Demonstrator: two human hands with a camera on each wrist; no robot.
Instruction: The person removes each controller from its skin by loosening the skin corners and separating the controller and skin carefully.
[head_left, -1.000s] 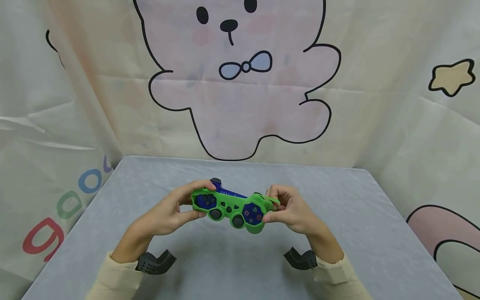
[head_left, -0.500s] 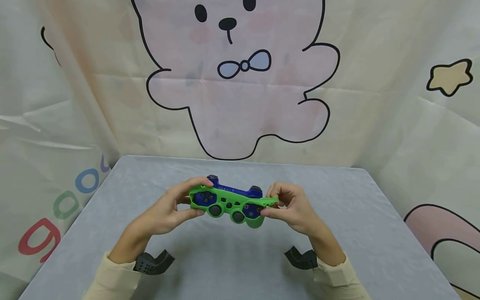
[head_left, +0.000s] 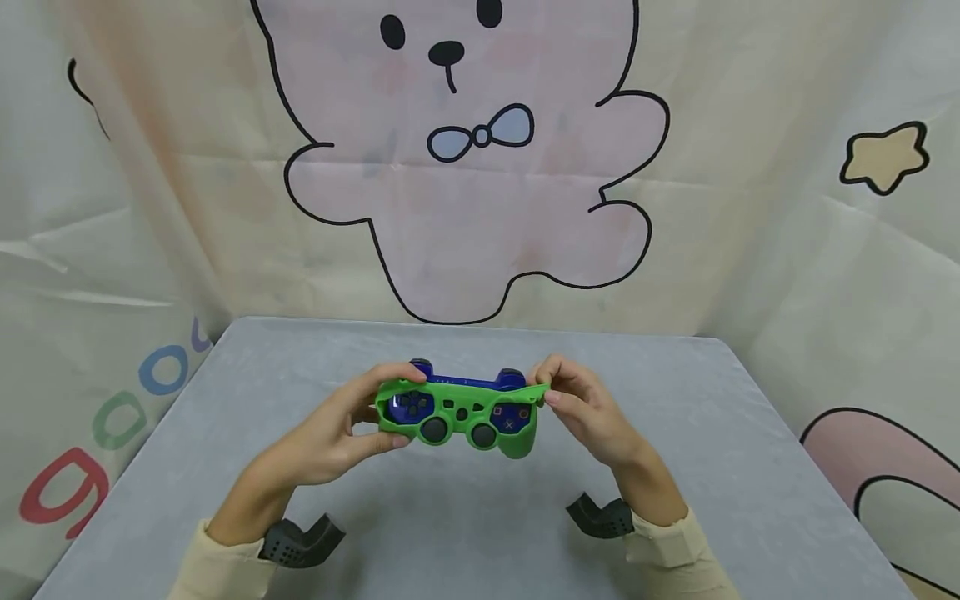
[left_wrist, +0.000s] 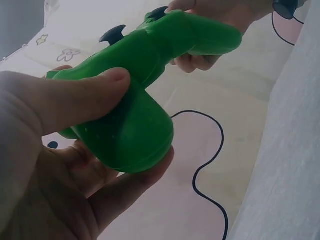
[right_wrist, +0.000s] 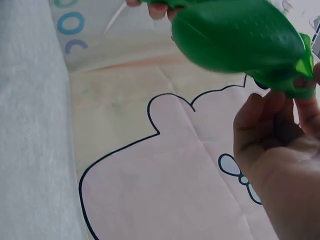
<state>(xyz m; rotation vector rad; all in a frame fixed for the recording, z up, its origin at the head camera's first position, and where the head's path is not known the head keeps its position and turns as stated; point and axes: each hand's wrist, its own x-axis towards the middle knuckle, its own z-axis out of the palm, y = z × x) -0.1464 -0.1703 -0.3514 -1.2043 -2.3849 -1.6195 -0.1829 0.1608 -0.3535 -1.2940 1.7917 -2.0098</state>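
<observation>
Blue controller (head_left: 510, 414) partly inside a green sleeve (head_left: 482, 394)
Above the table (head_left: 465, 517), within its edges, left hand (head_left: 337, 435) grips the left end; right hand (head_left: 588, 417) pinches the sleeve's upper right edge

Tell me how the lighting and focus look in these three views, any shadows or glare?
Head view: bright and fairly even, with soft, blurry-edged shadows on the table; left wrist view: dimmer, the green cover partly in shade; right wrist view: a pale sheen on that cover, but no harsh glare.
</observation>
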